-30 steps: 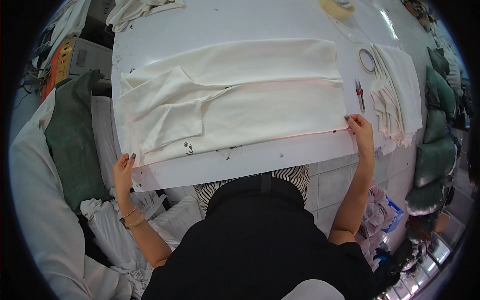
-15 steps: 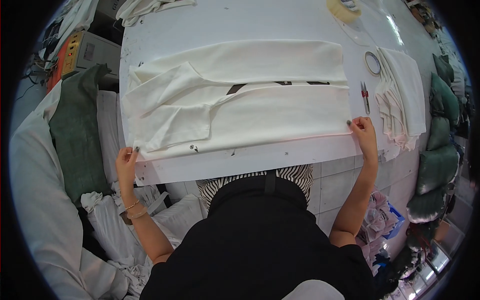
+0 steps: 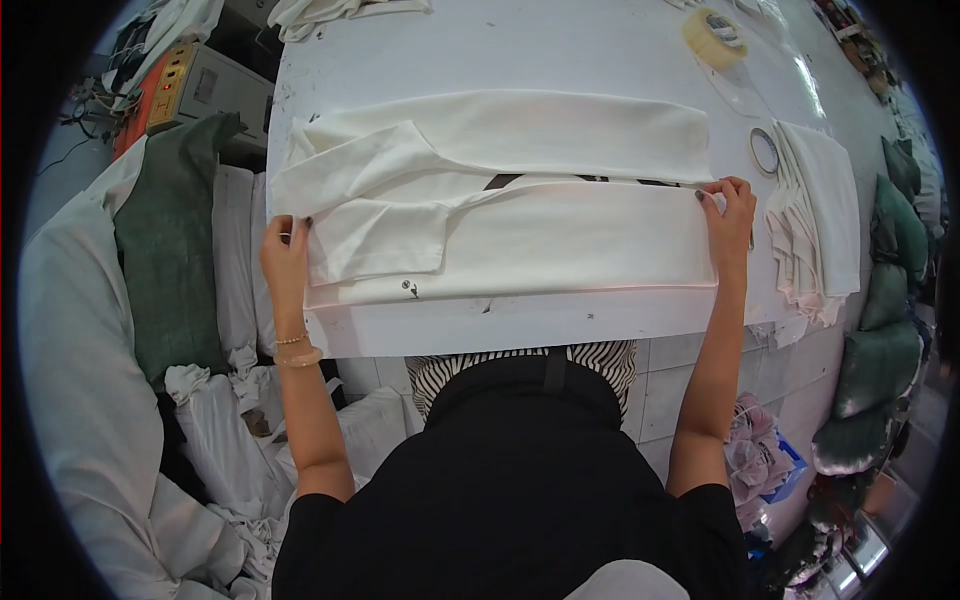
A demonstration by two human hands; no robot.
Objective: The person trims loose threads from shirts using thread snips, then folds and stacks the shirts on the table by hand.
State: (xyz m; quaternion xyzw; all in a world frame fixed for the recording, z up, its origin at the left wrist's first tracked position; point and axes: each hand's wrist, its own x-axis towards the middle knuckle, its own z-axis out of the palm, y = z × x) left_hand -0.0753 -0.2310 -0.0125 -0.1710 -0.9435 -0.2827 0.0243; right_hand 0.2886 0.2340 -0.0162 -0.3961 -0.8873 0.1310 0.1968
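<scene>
A white garment [image 3: 590, 238] lies folded lengthwise on the white table [image 3: 520, 328], with a sleeve-like flap [image 3: 385, 240] across its left part. Dark strips show through the gap between its two long halves. At the garment's left edge, my left hand [image 3: 285, 262] pinches the cloth between thumb and fingers. My right hand [image 3: 731, 220] grips the right edge, close to the corner of the near half beside the gap. Behind this hand the thread snips are almost wholly hidden.
Right of the garment lie a stack of white cloth pieces [image 3: 822, 215] and a narrow tape roll [image 3: 764, 151]. A wide tape roll [image 3: 714, 40] sits farther back. Bundled white cloth [image 3: 330, 12] lies at the far left, near a grey machine box [image 3: 215, 95].
Both hands have moved from the garment's near corners away from me along its side edges. The near half now lies closer to the far half at the right end, narrowing the gap.
</scene>
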